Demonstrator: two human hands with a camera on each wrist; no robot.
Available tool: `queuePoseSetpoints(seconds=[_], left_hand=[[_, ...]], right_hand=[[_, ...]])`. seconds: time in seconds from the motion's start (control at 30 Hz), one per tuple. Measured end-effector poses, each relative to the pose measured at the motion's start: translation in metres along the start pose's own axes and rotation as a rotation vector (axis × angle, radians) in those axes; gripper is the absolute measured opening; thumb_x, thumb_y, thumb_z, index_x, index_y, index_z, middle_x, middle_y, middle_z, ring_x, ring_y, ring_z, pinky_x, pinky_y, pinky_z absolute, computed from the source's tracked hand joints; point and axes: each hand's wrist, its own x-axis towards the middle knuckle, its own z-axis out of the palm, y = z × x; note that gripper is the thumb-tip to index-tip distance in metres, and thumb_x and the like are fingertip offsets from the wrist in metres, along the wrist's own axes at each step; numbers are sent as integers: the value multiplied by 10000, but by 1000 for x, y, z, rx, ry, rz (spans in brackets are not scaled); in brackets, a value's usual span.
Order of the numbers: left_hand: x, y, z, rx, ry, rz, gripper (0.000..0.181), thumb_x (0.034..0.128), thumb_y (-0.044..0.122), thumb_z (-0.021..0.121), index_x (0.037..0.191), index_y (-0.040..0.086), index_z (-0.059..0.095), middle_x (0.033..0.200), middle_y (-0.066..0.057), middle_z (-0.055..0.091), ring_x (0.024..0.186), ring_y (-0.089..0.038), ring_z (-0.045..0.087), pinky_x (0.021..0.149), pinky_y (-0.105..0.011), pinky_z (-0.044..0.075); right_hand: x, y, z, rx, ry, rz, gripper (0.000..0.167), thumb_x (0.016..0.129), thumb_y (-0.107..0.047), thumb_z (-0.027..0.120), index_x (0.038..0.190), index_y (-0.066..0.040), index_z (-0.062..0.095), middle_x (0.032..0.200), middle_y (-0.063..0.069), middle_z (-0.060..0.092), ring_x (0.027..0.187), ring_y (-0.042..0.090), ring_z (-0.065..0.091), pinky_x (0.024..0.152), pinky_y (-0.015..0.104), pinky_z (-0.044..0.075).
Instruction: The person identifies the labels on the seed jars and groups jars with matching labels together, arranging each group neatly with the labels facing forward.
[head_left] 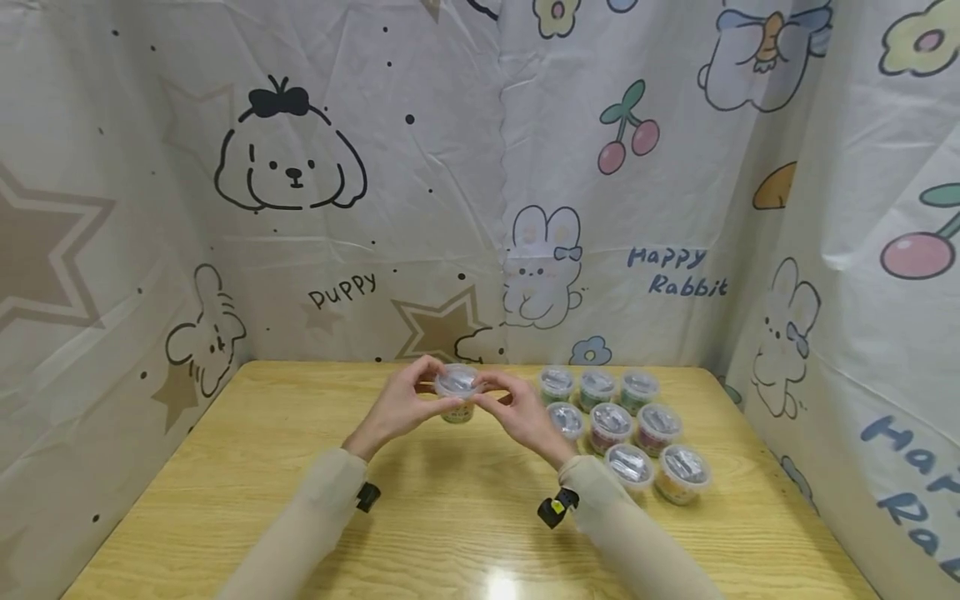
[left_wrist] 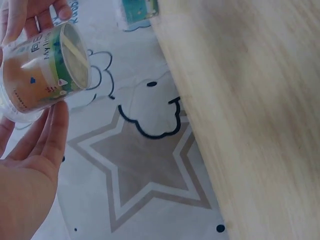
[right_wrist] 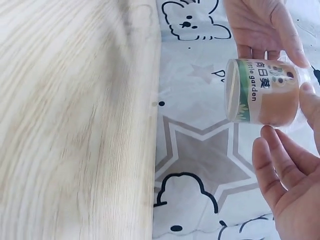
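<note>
A clear lidded plastic cup is held up over the far middle of the table by both hands. Its label reads "little garden" in the right wrist view, and orange-brown contents show through the wall. The left hand holds the cup's left side, thumb at the near side of the lid. Opposite it, the right hand pinches the lid's right edge between thumb and fingers. Seen from the left wrist, the cup lies between the two hands, its flat base facing the table.
Several similar lidded cups stand grouped in rows on the right of the wooden table. A printed cloth hangs behind and at both sides. Each wrist wears a black band.
</note>
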Motion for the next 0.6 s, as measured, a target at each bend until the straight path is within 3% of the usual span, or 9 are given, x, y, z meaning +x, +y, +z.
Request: queuePoseSetpoints(seconds=[0.17, 0.43, 0.6], left_hand=[[1, 0, 7, 5, -3, 23, 356, 764, 290, 854, 972, 137, 608, 1005, -49, 660, 946, -217, 673, 858, -496, 562], [3, 1, 13, 23, -73, 54, 350, 747, 284, 864, 925, 126, 607, 967, -36, 652, 922, -180, 663, 853, -454, 571], [1, 4, 17, 36, -117, 55, 356, 745, 295, 865, 938, 130, 616, 974, -17, 660, 910, -176, 662, 837, -454, 576]], right_hand=[[-5, 1, -9, -60, -46, 1, 210, 937, -289, 675, 1134, -216, 669, 1173, 1, 685, 1030, 192, 665, 762, 369, 567], [-10, 0, -25, -194, -148, -8, 198, 928, -329, 685, 1100, -234, 657, 1147, -51, 682, 1084, 172, 644, 759, 273, 553], [-13, -2, -30, -239, -195, -63, 203, 910, -330, 709, 1047, -191, 655, 1186, 15, 682, 1083, 189, 639, 731, 235, 558]])
